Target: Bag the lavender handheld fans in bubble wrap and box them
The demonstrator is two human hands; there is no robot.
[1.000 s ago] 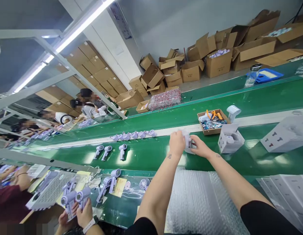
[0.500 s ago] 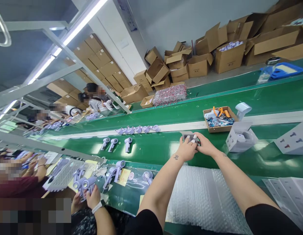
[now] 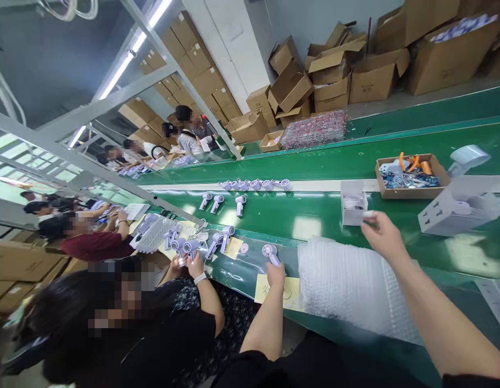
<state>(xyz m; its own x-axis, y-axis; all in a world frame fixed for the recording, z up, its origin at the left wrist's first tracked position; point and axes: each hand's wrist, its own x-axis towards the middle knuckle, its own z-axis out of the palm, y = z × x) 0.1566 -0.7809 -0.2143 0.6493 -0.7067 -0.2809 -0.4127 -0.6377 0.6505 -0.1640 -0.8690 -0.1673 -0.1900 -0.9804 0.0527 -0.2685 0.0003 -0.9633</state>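
My left hand (image 3: 276,276) is closed round the handle of a pale purple handheld fan (image 3: 270,251) at the near edge of the bench. The fan's round head points up and away from me. A small white box (image 3: 354,209) stands on the green belt with its lid up and something pale inside. Beside its right edge is my right hand (image 3: 381,237), thumb and fingers slightly apart, with a white covering on one fingertip. Whether that fingertip touches the box is unclear. Bubble wrap sheets (image 3: 351,285) lie between my arms.
Several fans (image 3: 241,205) lie on the belt (image 3: 314,207). At right are a cardboard tray of tools and parts (image 3: 411,186), a larger white box (image 3: 448,215) and an upright fan (image 3: 468,157). A co-worker's hands (image 3: 193,264) hold fans at left. Cartons (image 3: 371,81) line the wall.
My hands have parted. The left has moved down and left to the fan and grasped it. The small box now stands on the belt with my right hand beside it. The view has shifted left.
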